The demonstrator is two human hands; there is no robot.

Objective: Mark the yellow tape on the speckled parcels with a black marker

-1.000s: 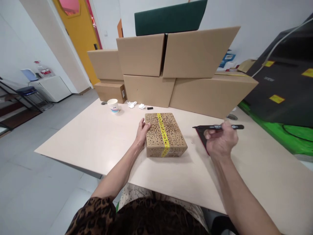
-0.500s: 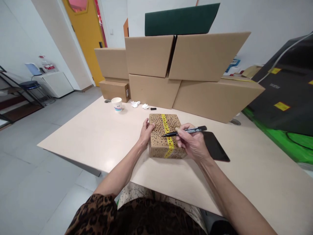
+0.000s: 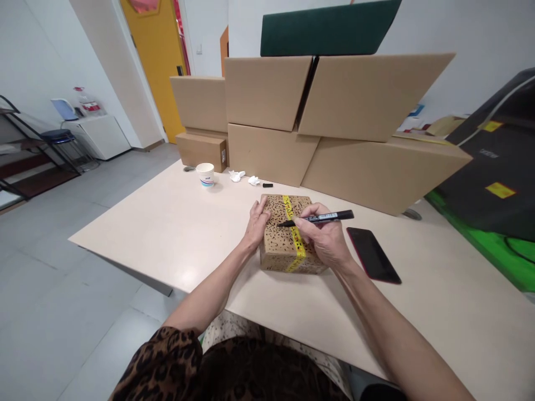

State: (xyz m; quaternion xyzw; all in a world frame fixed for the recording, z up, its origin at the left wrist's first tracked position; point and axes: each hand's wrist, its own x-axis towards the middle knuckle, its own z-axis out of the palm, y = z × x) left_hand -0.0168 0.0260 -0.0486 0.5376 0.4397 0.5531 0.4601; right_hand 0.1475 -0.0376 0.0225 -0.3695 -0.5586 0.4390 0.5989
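A small cardboard box [image 3: 278, 245] sits on the table, its top and front covered in black marks, with a strip of yellow tape running across it. My left hand [image 3: 257, 224] grips the box's left edge, thumb on the top and fingers along the side. Between the thumb and fingers of my right hand [image 3: 324, 234] is a black marker [image 3: 328, 216]. Its tip points left and is at the top face, left of the tape; whether it touches is hard to tell. My right hand covers part of the box's right side.
A dark tablet [image 3: 373, 255] lies right of the box. Behind are a small black cap [image 3: 267, 185], crumpled tissues [image 3: 237, 176] and a paper cup [image 3: 205, 175]. Large cardboard boxes [image 3: 267, 156] are stacked along the table's back, a dark green box [image 3: 326, 30] on top.
The marker tip has shifted slightly up the box top, and the marker lies flatter. My left fingers have moved up along the box edge. The whole view has shifted a little.
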